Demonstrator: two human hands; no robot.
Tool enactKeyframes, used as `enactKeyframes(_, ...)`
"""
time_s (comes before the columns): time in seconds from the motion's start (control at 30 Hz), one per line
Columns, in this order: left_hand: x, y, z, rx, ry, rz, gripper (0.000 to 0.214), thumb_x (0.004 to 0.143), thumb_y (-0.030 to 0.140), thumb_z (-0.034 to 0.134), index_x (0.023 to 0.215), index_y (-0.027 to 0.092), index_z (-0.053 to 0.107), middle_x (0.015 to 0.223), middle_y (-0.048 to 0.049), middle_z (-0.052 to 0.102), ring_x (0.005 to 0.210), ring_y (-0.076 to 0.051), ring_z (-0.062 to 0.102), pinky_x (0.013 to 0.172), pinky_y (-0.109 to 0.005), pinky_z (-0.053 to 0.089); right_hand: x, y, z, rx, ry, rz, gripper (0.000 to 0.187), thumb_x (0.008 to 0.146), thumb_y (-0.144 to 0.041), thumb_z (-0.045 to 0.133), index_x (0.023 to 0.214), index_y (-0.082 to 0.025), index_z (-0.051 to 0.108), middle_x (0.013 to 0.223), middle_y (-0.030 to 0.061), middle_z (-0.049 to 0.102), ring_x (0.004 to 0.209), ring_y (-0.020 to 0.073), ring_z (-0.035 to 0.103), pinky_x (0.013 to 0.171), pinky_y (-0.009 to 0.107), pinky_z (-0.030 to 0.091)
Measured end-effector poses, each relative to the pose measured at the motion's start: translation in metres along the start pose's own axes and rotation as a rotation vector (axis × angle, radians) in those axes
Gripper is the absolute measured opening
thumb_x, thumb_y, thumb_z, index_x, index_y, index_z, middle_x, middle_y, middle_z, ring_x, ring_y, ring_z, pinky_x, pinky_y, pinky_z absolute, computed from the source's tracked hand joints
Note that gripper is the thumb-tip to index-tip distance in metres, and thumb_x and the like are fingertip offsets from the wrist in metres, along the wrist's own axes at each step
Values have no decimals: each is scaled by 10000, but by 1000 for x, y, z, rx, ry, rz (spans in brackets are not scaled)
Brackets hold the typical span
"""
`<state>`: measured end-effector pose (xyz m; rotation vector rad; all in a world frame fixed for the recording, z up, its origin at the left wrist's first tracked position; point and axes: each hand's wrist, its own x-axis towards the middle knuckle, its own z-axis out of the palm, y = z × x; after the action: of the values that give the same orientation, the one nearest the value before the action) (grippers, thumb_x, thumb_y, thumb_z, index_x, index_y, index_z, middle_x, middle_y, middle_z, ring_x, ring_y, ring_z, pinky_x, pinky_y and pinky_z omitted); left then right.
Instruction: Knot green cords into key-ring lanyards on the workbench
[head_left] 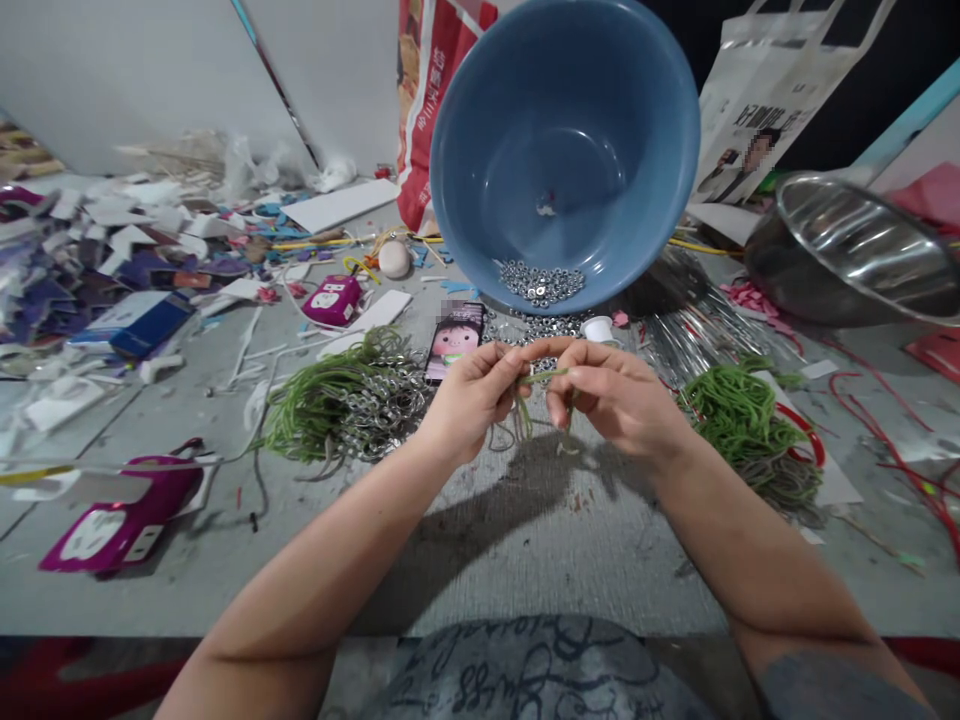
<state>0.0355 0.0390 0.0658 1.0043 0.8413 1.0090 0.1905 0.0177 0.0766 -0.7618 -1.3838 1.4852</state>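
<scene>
Over the near middle of the table, a thin green cord (546, 377) is stretched between my two hands, its ends hanging below. My left hand (474, 392) pinches one part of it between thumb and fingers. My right hand (619, 398) closes on the other part, fingers bent. Just beyond them stands a tilted blue basin (562, 90), with small silver nut-like rings (541, 286) gathered at its lower edge. Left of my hands lies a bundle of green cords (311, 405) with silver rings (386, 400) at one end. A second green and grey cord bundle (739, 425) lies to the right.
A phone (456, 342) and a white thread spool (598, 330) lie behind my hands. A steel bowl (847, 250) stands far right, near red cords (892, 450). Two magenta devices (124, 520) and heaped paper scraps (97, 235) occupy the left. Bags (420, 130) stand behind.
</scene>
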Motion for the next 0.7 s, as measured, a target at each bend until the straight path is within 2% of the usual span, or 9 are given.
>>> enactKeyframes(0.1,1,1,-2,35,37,66,206,730,346,638,698,162,550,668,26,557,369,-13,292,348,-194,167,0,-2,-2,112,34,-20,108,782,-234,480,686,-184,483,1090,46,591,549,73,557,530,275,460)
enactKeyframes(0.23,4,2,-8,102,64,165,198,724,368,636,729,179,575,671,33,534,413,-29,327,379,-202,215,1,-9,-9,53,153,-24,97,756,-225,517,669,-182,516,1026,36,617,503,61,539,485,256,436)
enactKeyframes(0.3,5,3,-12,196,50,191,229,741,396,608,711,172,574,648,31,521,419,-34,299,390,-206,213,2,-12,-12,-5,268,0,71,732,-211,556,670,-183,536,872,5,624,439,35,473,428,226,387)
enactKeyframes(0.37,6,4,-16,348,48,241,252,766,405,568,696,163,577,599,34,492,435,-46,296,411,-208,231,3,-14,-15,2,352,39,66,716,-212,583,669,-187,542,672,-38,565,380,20,390,371,205,320)
enactKeyframes(0.47,5,9,-20,664,80,369,249,803,354,517,674,155,593,568,27,492,507,-73,386,485,-214,309,4,-17,-20,125,374,94,114,720,-264,584,656,-191,525,511,-75,444,348,28,352,344,199,292)
enactKeyframes(0.53,3,14,-21,892,-42,413,269,824,316,492,648,152,612,601,6,551,568,-90,465,548,-229,364,4,-19,-21,154,384,94,142,725,-297,583,660,-190,516,521,-63,486,368,44,418,356,206,330)
enactKeyframes(0.63,-1,21,-21,1169,-359,459,245,829,293,505,691,176,670,807,-31,669,777,-143,580,736,-303,428,3,-19,-21,79,391,78,153,733,-316,586,703,-189,508,711,-3,645,418,74,525,374,225,368)
enactKeyframes(0.67,-2,23,-21,1236,-398,491,214,822,290,519,727,196,686,902,-35,680,882,-173,585,809,-347,418,3,-18,-20,44,377,86,154,740,-322,584,724,-190,506,782,14,669,426,78,539,376,228,370)
enactKeyframes(0.7,-4,25,-21,1287,-386,531,190,817,290,531,758,216,696,980,-34,677,973,-202,568,864,-393,397,3,-17,-19,3,360,97,155,748,-327,580,744,-190,507,828,24,679,429,76,542,381,229,371)
